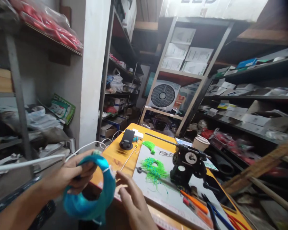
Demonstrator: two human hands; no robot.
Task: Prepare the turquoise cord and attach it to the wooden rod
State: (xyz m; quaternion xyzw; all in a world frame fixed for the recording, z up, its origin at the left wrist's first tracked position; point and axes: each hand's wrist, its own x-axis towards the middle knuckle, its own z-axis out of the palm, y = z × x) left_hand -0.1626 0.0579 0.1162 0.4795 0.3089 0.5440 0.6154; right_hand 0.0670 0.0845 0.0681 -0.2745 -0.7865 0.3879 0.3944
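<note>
My left hand [80, 174] is closed around the upper part of a coil of shiny blue line [105, 195], held up in front of the table's near edge. White ties bind the coil at its top and bottom. Close to the coil's right side is my right hand [134, 201], its fingers bent but apart, with nothing visible in them. Bright green strands with blue bits [155, 169] lie on a grey board [146, 188] beyond my right hand. Another green bundle [148, 147] rests farther back. A black hand-cranked device [188, 166] stands on the board.
The yellow table [115, 153] carries a phone on a stand [127, 140], a thin stick [129, 156], a paper cup [200, 142] and, at the near right, an orange-handled tool [194, 201] and blue-handled pliers [217, 214]. A box fan [163, 95] and loaded shelves surround it.
</note>
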